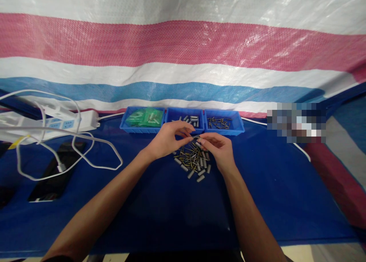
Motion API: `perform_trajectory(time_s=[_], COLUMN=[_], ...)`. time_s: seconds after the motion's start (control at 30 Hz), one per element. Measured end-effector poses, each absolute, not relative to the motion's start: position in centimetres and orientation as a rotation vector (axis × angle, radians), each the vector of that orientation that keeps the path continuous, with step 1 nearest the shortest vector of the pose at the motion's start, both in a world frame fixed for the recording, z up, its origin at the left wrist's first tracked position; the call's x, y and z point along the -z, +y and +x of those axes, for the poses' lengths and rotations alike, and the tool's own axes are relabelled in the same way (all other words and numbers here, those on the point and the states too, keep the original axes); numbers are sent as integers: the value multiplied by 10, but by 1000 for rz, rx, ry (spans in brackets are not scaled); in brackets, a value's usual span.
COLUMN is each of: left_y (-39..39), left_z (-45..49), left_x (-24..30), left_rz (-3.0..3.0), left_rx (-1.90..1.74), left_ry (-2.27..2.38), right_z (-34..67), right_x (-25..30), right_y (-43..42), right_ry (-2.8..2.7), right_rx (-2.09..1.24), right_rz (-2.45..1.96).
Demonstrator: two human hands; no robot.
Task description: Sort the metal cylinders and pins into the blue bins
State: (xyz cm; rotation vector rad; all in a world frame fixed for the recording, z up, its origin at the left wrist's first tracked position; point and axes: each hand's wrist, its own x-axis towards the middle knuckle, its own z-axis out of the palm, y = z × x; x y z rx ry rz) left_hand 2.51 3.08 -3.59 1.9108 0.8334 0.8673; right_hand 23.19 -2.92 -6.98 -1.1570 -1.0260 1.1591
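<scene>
Left hand: raised just above the far edge of the pile, with its forearm coming in from the lower left.
Left fingers: thumb and forefinger are pressed together at the tips, pinching one end of a small metal piece; the other fingers are curled loosely.
Right hand: opposite the left hand, palm turned inward, just beside the pile's right edge.
Right fingers: thumb and forefinger are closed on the other end of the same small metal piece, so the two hands meet at their tips. The piece is too small to show its exact shape.
Pile: loose thin pins and short silver sleeves lie scattered on the blue surface, directly under and between the hands.
Left tray: blue, holds small green bags.
Middle tray: blue, holds silver sleeves and is partly hidden by the left hand.
Right tray: blue, holds thin dark pins. The three trays touch side by side, just behind the hands.
Power strip: white, at the far left of the surface.
Cable: white, looping across the cloth near the strip.
Dark flat device: lies under the cable loop, well apart from the pile.
Striped tarp: red, white and blue, hangs behind the trays.
</scene>
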Motion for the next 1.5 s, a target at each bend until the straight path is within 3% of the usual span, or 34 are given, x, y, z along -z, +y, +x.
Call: perform_trajectory(time_s=[0.27, 0.53, 0.93, 1.1, 1.3, 1.5], left_y=[36, 30, 26, 27, 25, 23], left_z=[4, 10, 14, 18, 24, 28], left_x=[24, 28, 39, 28, 17, 18], left_rz=[2393, 2483, 2632, 2531, 2142, 1652], left_rx=[-287, -140, -205, -425, -807, -915], left_ry=[831, 954, 907, 860, 872, 911], right_z=[243, 243, 239, 238, 233, 231], right_x=[74, 77, 78, 77, 72, 66], right_y=[-24, -23, -24, -24, -27, -30], right_ry=[-941, -1022, -1061, -1056, -1098, -1110], right_rx=[-762, -748, -802, -827, -919, -1089], right_rz=[-1239, -1298, -1299, -1282, -1235, -1137])
